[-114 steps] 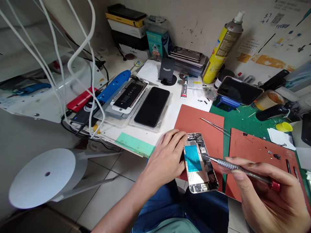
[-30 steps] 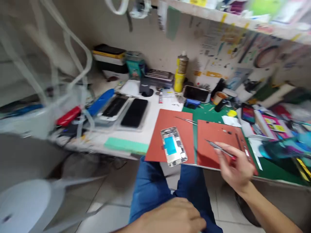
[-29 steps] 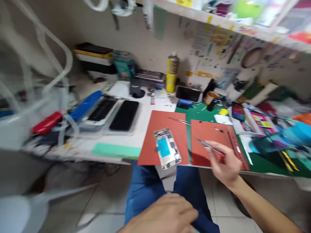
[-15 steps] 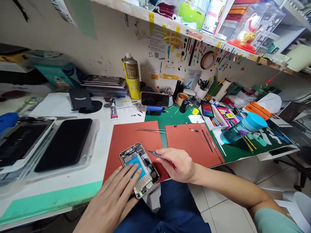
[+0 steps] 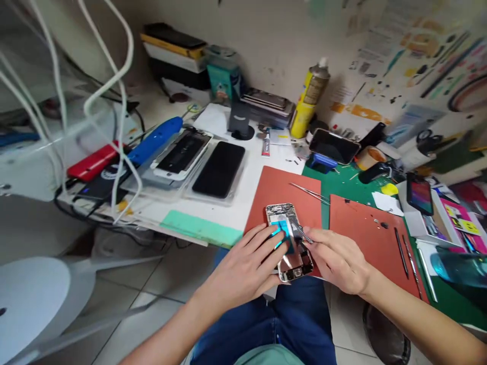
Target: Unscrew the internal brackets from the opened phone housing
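An opened phone [image 5: 291, 261] with its inner parts bare lies tilted at the front edge of the left red-brown mat [image 5: 262, 195]. A blue sheet [image 5: 280, 229] covers part of its battery. My left hand [image 5: 243, 263] presses its fingers over the sheet, thumb at the phone's lower edge. My right hand [image 5: 338, 256] pinches a slim pointed tool with a ridged metal grip [image 5: 304, 234]. The tool's tip reaches over the phone's right inner side; whether it touches I cannot tell. Metal tweezers [image 5: 310, 192] lie behind the phone.
Black phone screen [image 5: 219, 170] and white-framed phone part [image 5: 182, 154] lie to the left. Behind stand a yellow spray can [image 5: 310, 99] and a propped phone [image 5: 335, 146]. The right mat [image 5: 371, 243] bears small parts and thin tools. White cables [image 5: 122, 101] hang at left.
My view has swung left, so everything appears farther right. The right hand has brought its tool from beside the phone to over its inside. The left hand stays on the phone.
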{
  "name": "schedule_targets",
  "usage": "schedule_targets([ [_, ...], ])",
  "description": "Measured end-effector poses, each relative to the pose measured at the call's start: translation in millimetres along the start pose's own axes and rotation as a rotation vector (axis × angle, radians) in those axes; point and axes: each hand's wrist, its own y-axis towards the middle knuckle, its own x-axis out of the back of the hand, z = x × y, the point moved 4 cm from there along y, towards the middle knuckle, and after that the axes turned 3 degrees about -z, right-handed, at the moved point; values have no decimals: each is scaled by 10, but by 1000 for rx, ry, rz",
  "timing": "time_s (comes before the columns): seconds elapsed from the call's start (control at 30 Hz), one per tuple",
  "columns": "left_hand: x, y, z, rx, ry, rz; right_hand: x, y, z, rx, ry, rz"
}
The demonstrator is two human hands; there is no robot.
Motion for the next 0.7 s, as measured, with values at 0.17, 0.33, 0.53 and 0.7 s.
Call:
schedule_targets([
  [0.17, -16, -38, 16, 36, -34, -50, -131, 143, -15, 143, 27, 167],
  [0.33, -29, -52, 34, 37, -70, -73, -182, 328, -65, 186, -7, 196],
  [0.53, -48, -60, 52, 62, -115, -62, -239, 381, -92, 226, -44, 247],
  [0.7, -41, -64, 50, 57, -113, -83, -258, 411, -96, 226, -49, 293],
])
